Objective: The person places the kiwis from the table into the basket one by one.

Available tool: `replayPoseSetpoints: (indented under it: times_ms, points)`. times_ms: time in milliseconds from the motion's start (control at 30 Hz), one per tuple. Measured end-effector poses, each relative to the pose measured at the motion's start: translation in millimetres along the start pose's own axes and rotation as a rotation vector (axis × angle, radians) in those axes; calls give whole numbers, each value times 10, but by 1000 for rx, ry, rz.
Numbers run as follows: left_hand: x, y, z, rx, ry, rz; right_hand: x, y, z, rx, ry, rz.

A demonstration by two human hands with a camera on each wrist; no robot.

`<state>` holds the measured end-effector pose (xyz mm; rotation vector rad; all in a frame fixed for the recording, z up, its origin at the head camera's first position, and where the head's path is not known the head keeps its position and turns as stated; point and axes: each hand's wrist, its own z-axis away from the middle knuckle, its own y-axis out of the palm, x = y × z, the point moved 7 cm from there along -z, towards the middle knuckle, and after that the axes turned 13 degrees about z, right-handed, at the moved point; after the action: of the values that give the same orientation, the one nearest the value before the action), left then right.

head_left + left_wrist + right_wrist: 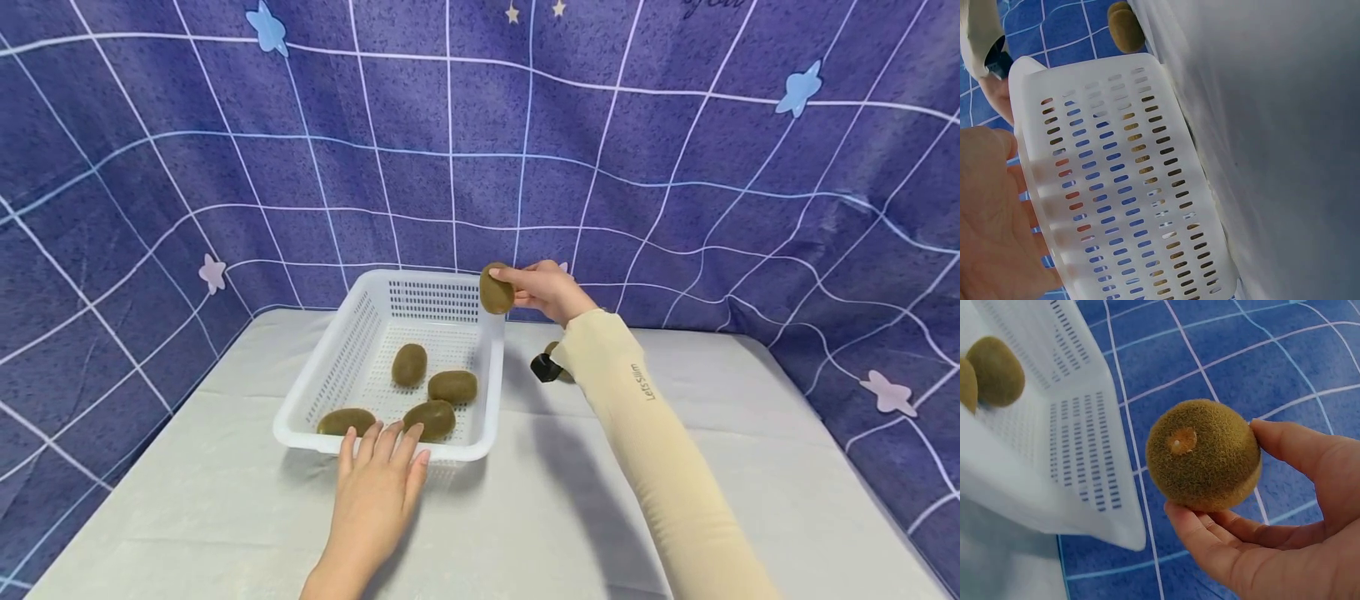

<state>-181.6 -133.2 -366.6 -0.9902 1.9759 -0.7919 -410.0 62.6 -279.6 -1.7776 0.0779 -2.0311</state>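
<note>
My right hand (549, 292) pinches a brown, fuzzy kiwi (493, 293) between thumb and fingers, over the far right corner of a white perforated plastic basket (492, 400). In the right wrist view the held kiwi (1207, 465) shows its stem end, just beside the basket wall. Several more kiwis lie inside the basket, among them one kiwi (409, 365) set apart from a closer group. With fingers hooked over the near rim, my left hand (377, 492) grips the basket; the left wrist view shows parts of those fingers through the slots.
On the table (225, 467), right of the basket, a kiwi (553, 347) sits partly hidden behind my right wrist and its black camera (545, 367). A blue gridded cloth (480, 125) with stars hangs along the back and sides of the table.
</note>
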Motion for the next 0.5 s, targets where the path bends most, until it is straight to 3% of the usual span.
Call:
replayPoseSetpoints:
  times_ms: [500]
  points:
    - [-4, -3, -5, -16, 9, -1, 19, 335, -187, -58, 89, -26]
